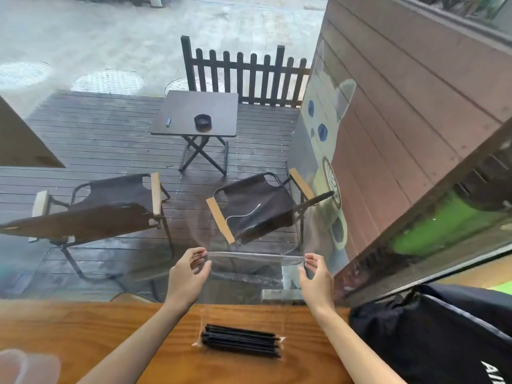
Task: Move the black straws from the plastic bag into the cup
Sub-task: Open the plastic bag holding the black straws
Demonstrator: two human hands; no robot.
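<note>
Left hand point(188, 275): pinches the left corner of the plastic bag's point(249, 289) mouth.
Right hand point(315, 278): pinches the right corner, mouth stretched taut.
Black straws point(240, 340): bunched at the bag's bottom on the wooden counter point(83, 333).
Cup point(26, 367): blurred, lower left corner.

The straws point(240, 341) lie in the bottom of the bag point(249, 289) on the counter point(97, 333), between both forearms. A cup point(27, 367) sits far left, a backpack point(432, 336) right. Two chairs point(257, 206) and a table point(195, 113) stand beyond the window.
</note>
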